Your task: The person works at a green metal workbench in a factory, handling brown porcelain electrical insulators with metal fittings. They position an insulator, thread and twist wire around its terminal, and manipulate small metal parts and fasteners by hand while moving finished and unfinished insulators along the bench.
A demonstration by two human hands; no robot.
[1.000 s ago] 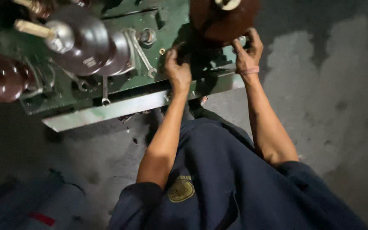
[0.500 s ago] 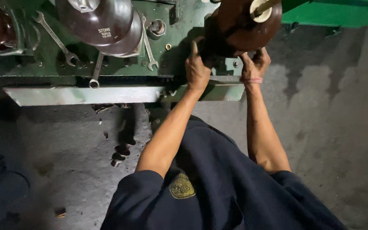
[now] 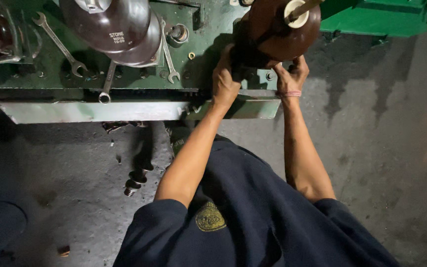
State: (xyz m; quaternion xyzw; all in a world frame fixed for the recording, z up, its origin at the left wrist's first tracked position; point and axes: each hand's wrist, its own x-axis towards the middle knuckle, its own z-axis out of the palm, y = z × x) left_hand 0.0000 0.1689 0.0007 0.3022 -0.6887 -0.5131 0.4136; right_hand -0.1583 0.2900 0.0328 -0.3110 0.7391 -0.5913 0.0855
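Both arms outstretched, left grip (image 3: 225,79) and right grip (image 3: 291,76) curled, fingers hooked inward

Green metal top (image 3: 208,34) — brown insulators (image 3: 277,29), three spanners (image 3: 58,44) lie on it.

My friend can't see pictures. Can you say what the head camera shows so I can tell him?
Seen from above, a person's left hand and right hand reach under a brown ribbed insulator on a green metal top. Three spanners lie beside another insulator; grey floor lies below.
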